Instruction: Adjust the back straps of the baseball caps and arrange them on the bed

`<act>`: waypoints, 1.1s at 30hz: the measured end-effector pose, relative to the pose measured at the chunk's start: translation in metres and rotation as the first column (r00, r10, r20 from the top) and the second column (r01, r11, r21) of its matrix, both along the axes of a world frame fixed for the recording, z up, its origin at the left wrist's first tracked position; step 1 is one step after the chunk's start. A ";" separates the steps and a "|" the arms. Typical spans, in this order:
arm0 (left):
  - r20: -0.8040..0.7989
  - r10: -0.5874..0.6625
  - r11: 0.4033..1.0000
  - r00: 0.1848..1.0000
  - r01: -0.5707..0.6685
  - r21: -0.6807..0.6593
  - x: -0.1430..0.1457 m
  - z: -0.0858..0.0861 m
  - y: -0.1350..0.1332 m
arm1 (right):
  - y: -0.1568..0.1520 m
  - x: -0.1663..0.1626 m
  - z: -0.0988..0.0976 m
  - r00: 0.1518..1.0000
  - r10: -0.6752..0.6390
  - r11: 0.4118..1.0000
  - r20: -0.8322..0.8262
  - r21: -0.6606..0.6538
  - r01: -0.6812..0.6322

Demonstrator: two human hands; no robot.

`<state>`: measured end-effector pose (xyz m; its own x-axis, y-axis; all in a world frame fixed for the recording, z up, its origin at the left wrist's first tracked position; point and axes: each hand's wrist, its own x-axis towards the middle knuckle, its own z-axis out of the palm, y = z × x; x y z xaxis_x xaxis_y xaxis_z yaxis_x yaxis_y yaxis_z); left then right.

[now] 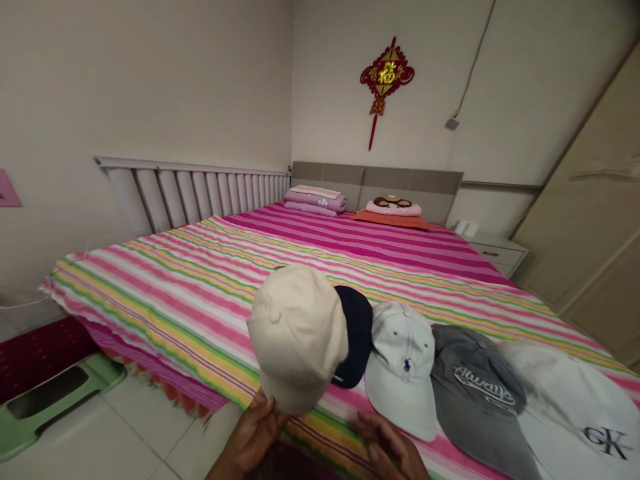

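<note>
cap (297,333), cream: being pinched at the brim edge by the left hand (255,433), in a narrow grip of thumb and fingers; showing over the near part of the striped bed (175,313), partly hiding the navy cap (356,337). cannot tell whether touching it. with the right hand (387,450), holding nothing visible, fingers loosely curled and slightly apart, hovering near the brim of the pale cap (403,367).

risk, as judged: tipping or slipping out of the pinch, from gripping one edge only, with most of the weight beyond the fingers. possibly nudging the navy cap askew, from swinging so near.

bearing: pointing brim-first back toward the wearer, showing crown top to the camera; along the long axis, running brim to back, roughly near to far.
</note>
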<state>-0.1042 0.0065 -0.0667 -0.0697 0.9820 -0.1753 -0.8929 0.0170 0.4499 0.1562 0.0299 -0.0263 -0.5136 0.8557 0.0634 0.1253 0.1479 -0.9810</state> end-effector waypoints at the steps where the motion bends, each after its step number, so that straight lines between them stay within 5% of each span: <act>1: -0.004 -0.037 0.999 0.999 0.037 0.003 0.006 -0.004 -0.005 | 0.001 -0.006 0.012 0.989 0.005 0.998 -0.148 -0.066 -0.015; 5: -0.031 -0.186 0.983 0.982 0.185 -0.014 0.028 -0.013 -0.020 | -0.001 -0.026 0.057 0.815 0.006 0.955 -0.580 -0.238 -0.177; 8: -0.067 -0.276 0.961 0.959 0.277 -0.001 0.040 -0.014 -0.027 | -0.005 -0.032 0.075 0.679 -0.156 0.943 -0.717 -0.314 -0.114; 13: -0.099 -0.326 0.945 0.940 0.325 -0.029 0.045 -0.011 -0.032 | -0.006 -0.029 0.067 0.499 -0.494 0.818 -0.712 -0.575 -0.011; 17: -0.152 -0.273 0.962 0.950 0.266 -0.063 0.035 -0.002 -0.022 | -0.005 -0.021 0.054 0.444 -0.631 0.721 -0.636 -0.693 0.031; 20: -0.236 -0.296 0.955 0.926 0.296 -0.035 0.028 0.015 -0.008 | -0.006 -0.015 0.045 0.455 -0.665 0.687 -0.593 -0.724 0.060; 24: -0.300 -0.344 0.921 0.890 0.382 0.078 0.025 0.047 0.010 | -0.009 -0.004 0.034 0.549 -0.592 0.738 -0.590 -0.670 0.075; 28: -0.269 -0.383 0.881 0.883 0.437 0.181 0.031 0.077 0.020 | -0.011 0.016 0.030 0.728 -0.385 0.800 -0.568 -0.599 -0.045; 33: -0.341 -0.475 0.844 0.811 0.530 0.085 0.049 0.097 0.020 | -0.007 0.027 0.054 0.835 -0.070 0.841 -0.545 -0.483 -0.245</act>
<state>-0.0553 0.0261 0.0301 0.4208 0.9054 -0.0573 -0.6039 0.3267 0.7270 0.1836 0.0230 0.0273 -0.6075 0.7892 -0.0898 -0.4141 -0.4111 -0.8121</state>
